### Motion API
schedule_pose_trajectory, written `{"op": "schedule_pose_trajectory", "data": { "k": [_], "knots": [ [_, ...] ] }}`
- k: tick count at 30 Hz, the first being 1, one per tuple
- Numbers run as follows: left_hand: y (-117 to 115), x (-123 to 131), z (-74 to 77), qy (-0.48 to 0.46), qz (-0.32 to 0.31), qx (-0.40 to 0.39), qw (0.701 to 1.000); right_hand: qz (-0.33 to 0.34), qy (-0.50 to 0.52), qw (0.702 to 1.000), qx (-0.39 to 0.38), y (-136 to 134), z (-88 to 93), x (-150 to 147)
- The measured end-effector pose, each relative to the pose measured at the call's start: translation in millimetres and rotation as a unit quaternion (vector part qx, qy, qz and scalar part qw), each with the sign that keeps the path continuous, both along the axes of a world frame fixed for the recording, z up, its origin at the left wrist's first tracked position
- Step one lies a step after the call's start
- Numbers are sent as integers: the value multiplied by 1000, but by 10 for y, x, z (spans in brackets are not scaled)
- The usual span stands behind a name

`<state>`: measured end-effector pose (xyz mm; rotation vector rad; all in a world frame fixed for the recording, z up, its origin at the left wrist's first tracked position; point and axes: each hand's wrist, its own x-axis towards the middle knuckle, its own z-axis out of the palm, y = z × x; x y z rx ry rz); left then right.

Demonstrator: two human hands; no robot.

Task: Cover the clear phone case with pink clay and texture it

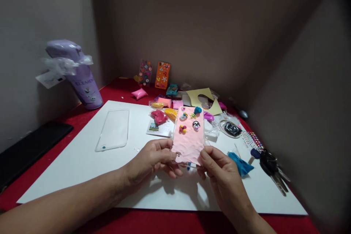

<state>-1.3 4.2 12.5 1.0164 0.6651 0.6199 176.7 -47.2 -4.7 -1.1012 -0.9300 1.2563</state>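
Note:
Between both hands, a phone case [189, 142] coated in pink clay is held up above the white board [82, 179]. Small coloured clay figures sit on its upper half, and its lower part looks wavy. My left hand [156, 157] pinches the lower left edge, thumb in front and fingers behind. At the lower right edge, my right hand [219, 168] grips in the same way. A clear phone case [114, 129] lies flat on the board to the left. Close to my right hand rests a blue clay packet [241, 164].
A purple tumbler [85, 84] stands back left, near a black object [33, 146]. Behind are an orange decorated case [162, 75], a clear decorated case [145, 73], clay packets [159, 117] and cut yellow paper [196, 97]. On the right lie rhinestones [253, 140] and keys [274, 172].

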Motion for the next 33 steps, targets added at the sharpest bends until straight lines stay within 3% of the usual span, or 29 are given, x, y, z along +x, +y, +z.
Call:
{"op": "schedule_pose_trajectory", "data": {
  "k": [33],
  "knots": [
    [13,6,-14,62,-22,-26,997,17,-15,1000,3,-13,20,13]
  ]
}}
